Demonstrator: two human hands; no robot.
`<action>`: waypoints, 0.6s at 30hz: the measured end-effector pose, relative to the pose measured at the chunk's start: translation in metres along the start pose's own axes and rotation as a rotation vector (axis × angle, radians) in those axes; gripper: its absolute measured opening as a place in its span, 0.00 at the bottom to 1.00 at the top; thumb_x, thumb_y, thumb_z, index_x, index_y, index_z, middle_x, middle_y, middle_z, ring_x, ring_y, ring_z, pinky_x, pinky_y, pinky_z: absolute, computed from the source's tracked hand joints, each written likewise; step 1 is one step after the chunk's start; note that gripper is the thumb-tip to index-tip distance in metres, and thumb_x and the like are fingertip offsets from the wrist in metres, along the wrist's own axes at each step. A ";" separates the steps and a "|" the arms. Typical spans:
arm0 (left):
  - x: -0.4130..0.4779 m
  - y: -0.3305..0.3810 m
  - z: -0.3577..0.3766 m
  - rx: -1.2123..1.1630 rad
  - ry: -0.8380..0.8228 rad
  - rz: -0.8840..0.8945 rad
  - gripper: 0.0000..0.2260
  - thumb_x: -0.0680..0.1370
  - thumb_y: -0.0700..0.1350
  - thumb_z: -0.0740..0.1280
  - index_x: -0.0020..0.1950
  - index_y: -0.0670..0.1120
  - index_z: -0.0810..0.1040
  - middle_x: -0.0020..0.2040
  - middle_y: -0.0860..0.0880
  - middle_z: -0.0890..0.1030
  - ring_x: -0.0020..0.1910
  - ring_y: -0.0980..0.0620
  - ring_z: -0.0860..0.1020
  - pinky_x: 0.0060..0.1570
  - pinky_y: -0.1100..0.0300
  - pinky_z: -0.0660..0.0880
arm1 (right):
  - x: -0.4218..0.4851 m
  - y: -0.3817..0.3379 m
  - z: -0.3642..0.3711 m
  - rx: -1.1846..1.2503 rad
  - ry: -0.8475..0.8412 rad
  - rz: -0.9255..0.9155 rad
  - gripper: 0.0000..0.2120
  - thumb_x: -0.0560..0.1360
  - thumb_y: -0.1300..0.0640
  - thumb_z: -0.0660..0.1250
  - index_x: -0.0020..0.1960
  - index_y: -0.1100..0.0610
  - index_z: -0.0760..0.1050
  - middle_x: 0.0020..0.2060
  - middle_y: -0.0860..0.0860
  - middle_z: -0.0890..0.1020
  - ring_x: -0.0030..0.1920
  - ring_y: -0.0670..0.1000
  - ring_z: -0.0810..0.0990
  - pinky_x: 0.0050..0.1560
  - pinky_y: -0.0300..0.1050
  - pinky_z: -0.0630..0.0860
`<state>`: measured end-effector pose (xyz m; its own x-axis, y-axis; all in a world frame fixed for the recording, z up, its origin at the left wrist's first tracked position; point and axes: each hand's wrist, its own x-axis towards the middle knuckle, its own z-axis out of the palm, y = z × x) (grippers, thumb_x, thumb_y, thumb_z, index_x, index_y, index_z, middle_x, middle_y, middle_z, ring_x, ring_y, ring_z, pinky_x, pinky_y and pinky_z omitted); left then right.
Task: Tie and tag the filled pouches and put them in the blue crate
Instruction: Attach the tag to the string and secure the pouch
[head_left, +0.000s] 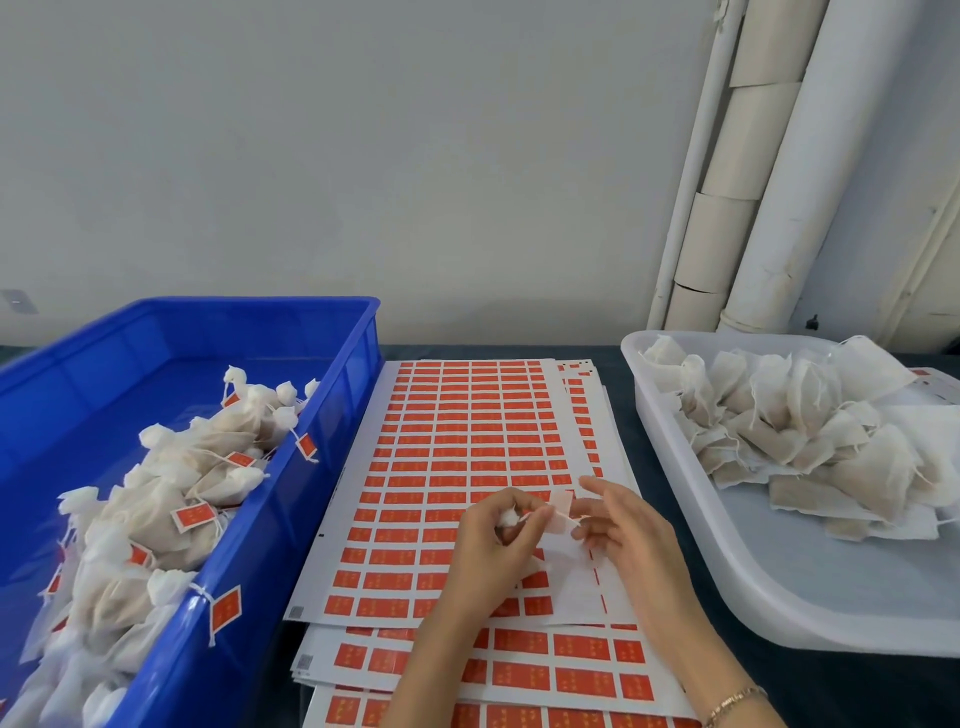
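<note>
Two hands meet low in the middle of the frame: the left hand (493, 545) has its grip curled tight round the gathered neck of a pouch (508, 519), while the right hand (628, 540) pinches a pale tag (562, 505) narrowly at the thin string (575, 518) running between them. Both hover just above the stacked sheets of red labels (467, 415). I judge the tag is being folded onto the string; if the pinch slips, the sticky face could close crooked, miss the string or cling to a fingertip, and a slackened left grip could let the neck open. At the left stands the blue crate (332, 415) with tagged pouches (156, 493), some tags draped over its rim where a careless drop might knock them out. At the right, a white tray (727, 571) holds untied pouches (779, 426) on the dark worktop (883, 691).
</note>
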<state>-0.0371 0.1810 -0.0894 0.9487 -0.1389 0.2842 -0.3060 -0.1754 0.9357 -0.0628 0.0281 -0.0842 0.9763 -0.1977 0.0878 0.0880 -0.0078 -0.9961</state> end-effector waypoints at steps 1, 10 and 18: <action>0.000 0.000 0.000 -0.002 -0.001 -0.001 0.03 0.77 0.43 0.69 0.45 0.46 0.82 0.38 0.57 0.82 0.33 0.60 0.78 0.33 0.72 0.72 | 0.001 0.000 -0.001 -0.004 0.010 -0.004 0.13 0.73 0.43 0.64 0.55 0.45 0.78 0.44 0.43 0.85 0.43 0.48 0.84 0.41 0.37 0.79; 0.001 0.000 0.000 0.013 0.020 -0.013 0.02 0.77 0.44 0.70 0.44 0.48 0.82 0.39 0.54 0.82 0.41 0.55 0.80 0.36 0.71 0.75 | -0.002 0.011 0.000 -0.285 0.076 -0.101 0.13 0.62 0.39 0.72 0.44 0.43 0.80 0.40 0.30 0.81 0.45 0.36 0.81 0.35 0.27 0.74; 0.000 0.001 0.001 0.013 0.023 -0.029 0.02 0.77 0.45 0.70 0.44 0.50 0.81 0.40 0.56 0.82 0.41 0.58 0.80 0.37 0.71 0.75 | -0.001 0.015 -0.004 -0.279 0.097 -0.114 0.09 0.67 0.45 0.72 0.46 0.45 0.81 0.42 0.32 0.82 0.46 0.37 0.81 0.39 0.29 0.77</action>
<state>-0.0371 0.1801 -0.0886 0.9588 -0.1114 0.2614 -0.2789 -0.1918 0.9410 -0.0633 0.0248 -0.0997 0.9388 -0.2723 0.2108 0.1249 -0.3014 -0.9453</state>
